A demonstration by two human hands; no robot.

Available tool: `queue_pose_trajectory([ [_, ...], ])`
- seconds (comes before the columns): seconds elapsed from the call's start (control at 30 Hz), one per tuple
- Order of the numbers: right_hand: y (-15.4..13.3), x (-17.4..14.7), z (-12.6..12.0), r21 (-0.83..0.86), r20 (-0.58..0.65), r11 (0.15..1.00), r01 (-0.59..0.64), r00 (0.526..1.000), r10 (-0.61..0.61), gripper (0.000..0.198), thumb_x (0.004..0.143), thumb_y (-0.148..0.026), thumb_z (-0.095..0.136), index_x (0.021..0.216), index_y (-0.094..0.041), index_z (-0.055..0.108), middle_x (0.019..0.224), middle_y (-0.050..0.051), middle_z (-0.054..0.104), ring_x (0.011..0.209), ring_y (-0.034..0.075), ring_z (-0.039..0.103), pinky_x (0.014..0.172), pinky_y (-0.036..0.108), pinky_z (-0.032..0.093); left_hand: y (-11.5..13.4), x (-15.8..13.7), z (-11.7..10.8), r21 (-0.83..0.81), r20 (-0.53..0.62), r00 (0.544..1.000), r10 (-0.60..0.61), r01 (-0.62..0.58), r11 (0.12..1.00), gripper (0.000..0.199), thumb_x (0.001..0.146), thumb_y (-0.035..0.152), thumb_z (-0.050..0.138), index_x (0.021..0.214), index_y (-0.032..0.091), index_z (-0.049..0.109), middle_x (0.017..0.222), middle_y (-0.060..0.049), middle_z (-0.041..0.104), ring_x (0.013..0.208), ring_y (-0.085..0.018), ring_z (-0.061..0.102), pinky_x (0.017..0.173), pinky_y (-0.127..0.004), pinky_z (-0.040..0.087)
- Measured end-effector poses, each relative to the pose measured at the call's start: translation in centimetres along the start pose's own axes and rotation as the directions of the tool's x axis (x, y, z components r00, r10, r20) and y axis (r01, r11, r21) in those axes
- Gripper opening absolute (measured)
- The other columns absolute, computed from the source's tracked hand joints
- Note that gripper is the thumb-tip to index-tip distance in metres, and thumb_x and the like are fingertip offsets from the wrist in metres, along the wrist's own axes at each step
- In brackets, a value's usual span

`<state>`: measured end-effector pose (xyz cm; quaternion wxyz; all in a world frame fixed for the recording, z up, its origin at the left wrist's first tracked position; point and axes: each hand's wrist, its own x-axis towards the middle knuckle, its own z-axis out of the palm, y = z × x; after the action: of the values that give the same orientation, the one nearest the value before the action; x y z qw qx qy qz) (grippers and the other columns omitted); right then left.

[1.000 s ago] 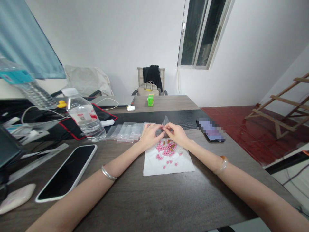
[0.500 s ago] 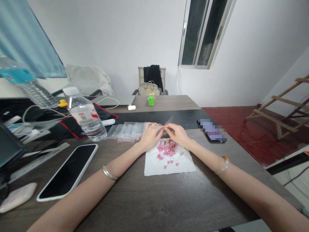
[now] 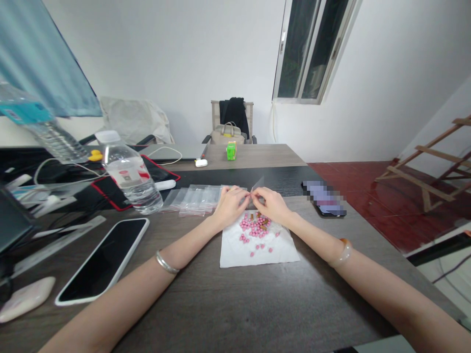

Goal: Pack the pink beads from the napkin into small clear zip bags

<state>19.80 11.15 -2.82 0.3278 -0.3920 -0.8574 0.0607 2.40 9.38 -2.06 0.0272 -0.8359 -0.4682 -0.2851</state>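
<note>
My left hand [image 3: 231, 206] and my right hand [image 3: 271, 203] meet above the far edge of a white paper sheet [image 3: 239, 257]. Fingers of both hands are pinched together on a small clear zip bag [image 3: 258, 183], whose corner sticks up between them; the rest is mostly hidden. On the paper lies a cluster of small pink pellets [image 3: 253, 228], with a few brown capsule-like pieces [image 3: 264, 227] among them. Some pellets lie scattered nearer to me. Just left of my left hand, several flat clear zip bags [image 3: 198, 198] overlap on the desk.
A white-edged phone [image 3: 105, 260] and a white computer mouse [image 3: 27, 299] lie left of my forearm. Water bottles [image 3: 128, 174] stand behind them. Another phone [image 3: 324, 198] is at the right. A small green box [image 3: 231, 151] stands at the back of the desk [image 3: 235, 309].
Almost nothing differs. Both hands stay pinched on the zip bag, with only slight finger movement and a small shift of the view.
</note>
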Motion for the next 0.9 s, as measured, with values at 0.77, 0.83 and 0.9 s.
queue_pose_trajectory([
  [0.77, -1.9, -0.1, -0.2, -0.216, -0.304, 0.976, 0.031, 0.948, -0.097, 0.017, 0.077, -0.019, 0.052, 0.061, -0.019, 0.055, 0.059, 0.001, 0.061, 0.062, 0.015, 0.054, 0.061, 0.026, 0.038, 0.7, 0.0, -0.1, 0.037, -0.194, 0.979, -0.061, 0.069, 0.997, 0.011, 0.085, 0.026, 0.053, 0.084, 0.021, 0.063, 0.085, 0.0, 0.073, 0.082, -0.02, 0.062, 0.076, -0.037, 0.033],
  [0.83, -1.9, -0.2, -0.2, -0.197, -0.299, 0.977, 0.08, 0.944, -0.138, 0.017, 0.079, -0.02, 0.051, 0.063, -0.018, 0.056, 0.061, 0.001, 0.061, 0.063, 0.015, 0.055, 0.061, 0.026, 0.039, 0.7, 0.0, -0.2, -0.008, -0.196, 0.978, -0.067, 0.066, 0.998, 0.01, 0.083, 0.026, 0.055, 0.088, 0.022, 0.062, 0.086, 0.002, 0.073, 0.083, -0.019, 0.063, 0.076, -0.036, 0.033],
  [0.9, -1.9, -0.2, -0.1, -0.187, -0.303, 0.976, 0.108, 0.939, -0.162, 0.017, 0.079, -0.019, 0.051, 0.063, -0.019, 0.056, 0.061, 0.001, 0.061, 0.063, 0.015, 0.055, 0.061, 0.026, 0.039, 0.8, 0.1, -0.2, -0.02, -0.198, 0.976, -0.087, 0.084, 0.996, 0.009, 0.082, 0.026, 0.056, 0.087, 0.022, 0.062, 0.086, 0.002, 0.073, 0.082, -0.02, 0.063, 0.077, -0.037, 0.033],
])
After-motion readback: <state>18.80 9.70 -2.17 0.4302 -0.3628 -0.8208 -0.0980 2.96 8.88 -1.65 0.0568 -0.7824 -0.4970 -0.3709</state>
